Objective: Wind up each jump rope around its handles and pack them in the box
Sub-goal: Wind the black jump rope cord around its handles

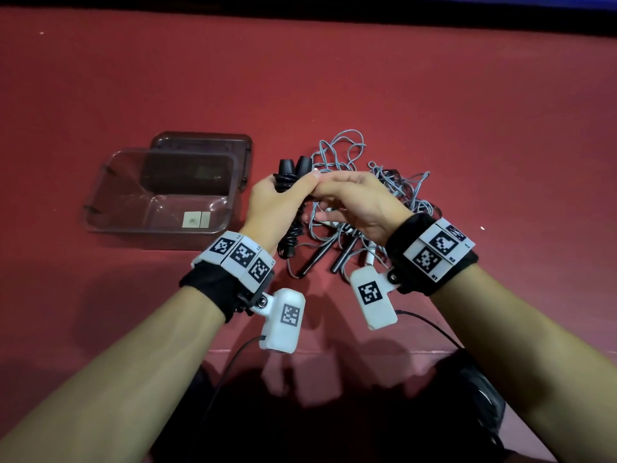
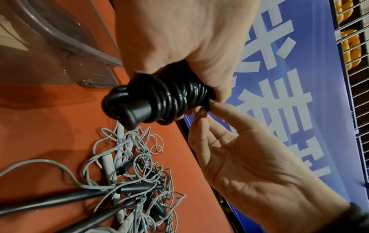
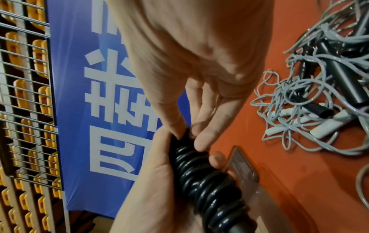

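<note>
your left hand [image 1: 272, 203] grips the coiled black jump rope [image 2: 167, 100] to keep the turns tight. your right hand [image 1: 360, 202] pinches its top end, likely tucking it.

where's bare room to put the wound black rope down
The clear box left of the left hand holds no rope. The red table is bare beyond the grey rope tangle, and right of it. It is crowded under the right hand, with loose handles.
</note>
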